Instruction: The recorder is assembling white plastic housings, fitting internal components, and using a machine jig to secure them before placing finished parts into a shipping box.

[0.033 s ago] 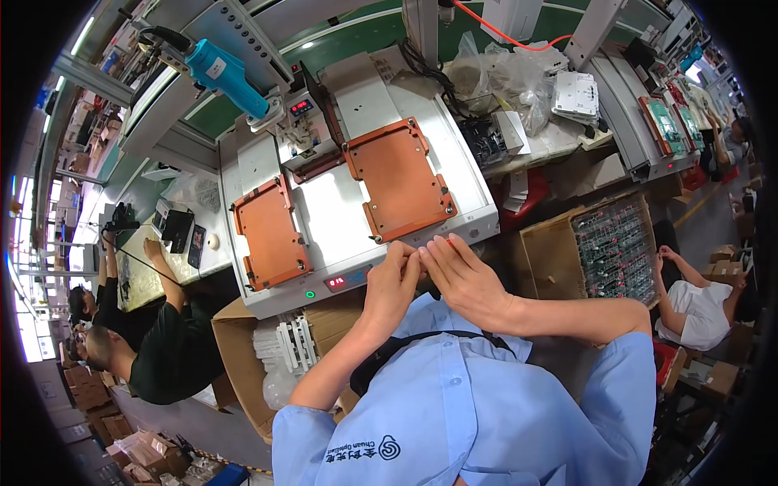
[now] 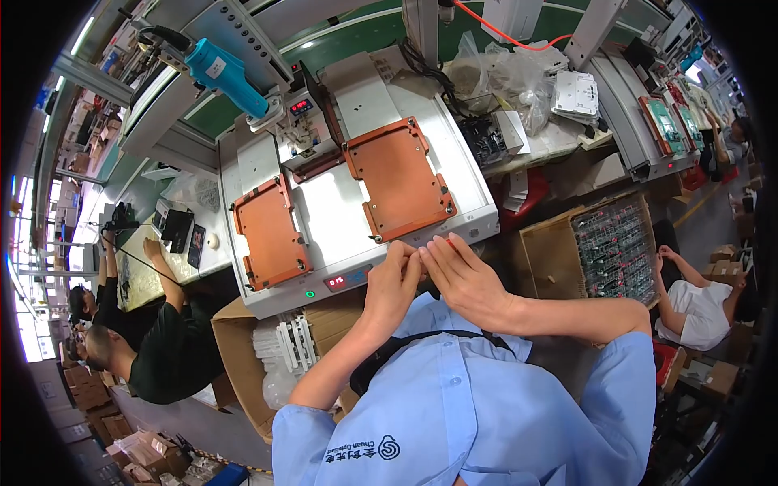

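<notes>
While both hands meet at the near edge of the white machine (image 2: 324, 212), the left hand (image 2: 394, 285) and right hand (image 2: 463, 279) pinch a small part, too small to identify. A cardboard box (image 2: 559, 251) at right holds dark components; another (image 2: 243, 356) holds white parts. The bench (image 2: 551, 142) carries plastic bags.

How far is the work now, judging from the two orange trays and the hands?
Done: nothing shows as loaded; the left tray and right tray both look bare. In hand: the left hand and right hand meet at the machine's front edge, fingers together on something too small to tell. Left: both trays still await parts.
</notes>
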A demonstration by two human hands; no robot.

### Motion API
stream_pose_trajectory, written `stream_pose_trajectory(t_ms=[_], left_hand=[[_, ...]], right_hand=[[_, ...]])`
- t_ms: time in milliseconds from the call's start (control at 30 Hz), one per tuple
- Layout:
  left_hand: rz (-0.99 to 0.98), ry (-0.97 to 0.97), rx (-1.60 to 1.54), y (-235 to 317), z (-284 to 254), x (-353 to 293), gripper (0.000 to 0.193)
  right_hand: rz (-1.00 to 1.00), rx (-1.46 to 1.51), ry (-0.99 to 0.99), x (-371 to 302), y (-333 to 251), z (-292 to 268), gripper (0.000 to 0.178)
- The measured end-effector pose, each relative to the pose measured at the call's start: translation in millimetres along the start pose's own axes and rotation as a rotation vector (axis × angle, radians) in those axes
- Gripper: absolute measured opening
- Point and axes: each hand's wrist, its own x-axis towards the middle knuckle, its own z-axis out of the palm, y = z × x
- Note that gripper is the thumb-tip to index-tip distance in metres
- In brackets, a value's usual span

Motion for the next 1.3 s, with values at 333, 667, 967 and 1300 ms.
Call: stream_pose_trajectory(t_ms=[333, 667, 967, 1300], left_hand=[[0.145, 0.114, 0.144, 7.2, 6.3, 1.0, 0.012], [0.222, 0.268, 0.103, 4.0, 15.9, 1.5, 0.012], [0.116, 0.256, -0.08, 6.8, 16.8, -1.9, 0.011], [-0.002, 0.149, -0.299, 10.8, 12.9, -3.2, 0.009]], right_hand=[[0.079, 0.134, 0.164, 1.1, 5.6, 0.3, 0.044], [0.214, 0.188, 0.249, 4.4, -1.8, -1.1, 0.042], [0.253, 0.211, 0.279, 4.3, -3.6, -1.5, 0.04], [0.278, 0.265, 0.298, 3.3, -3.4, -5.5, 0.041]])
